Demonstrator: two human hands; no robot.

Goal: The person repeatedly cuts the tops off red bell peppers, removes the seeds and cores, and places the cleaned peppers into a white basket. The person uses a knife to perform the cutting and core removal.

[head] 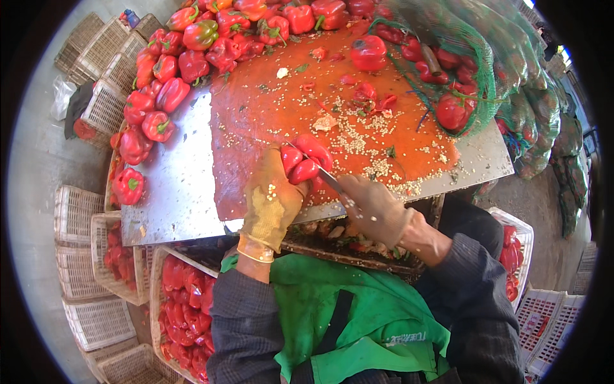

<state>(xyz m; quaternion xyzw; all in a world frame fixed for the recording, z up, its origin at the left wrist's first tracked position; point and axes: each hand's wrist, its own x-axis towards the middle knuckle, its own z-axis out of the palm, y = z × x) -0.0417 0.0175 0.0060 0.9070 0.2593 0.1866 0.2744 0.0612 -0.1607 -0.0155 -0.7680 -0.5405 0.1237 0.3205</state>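
In my left hand (271, 197), which wears a stained yellow glove, I hold a red bell pepper (309, 156) over the near edge of the table. My gloved right hand (376, 209) grips a knife (328, 178) by its handle. The blade lies against the pepper and its tip shows over the pepper's far side; how deep it has gone I cannot tell. Loose seeds (352, 141) and torn pepper cores (367, 93) are strewn over the orange-red mat (268, 110) beyond my hands. A few seeds stick to the left glove.
Whole red peppers (194, 65) are heaped along the far and left sides of the metal table (187, 192). A green mesh sack (484, 62) spills peppers at the right. Below the near edge sits a trough of scraps (336, 235). Crates of peppers (184, 307) and stacked crates (98, 321) stand left.
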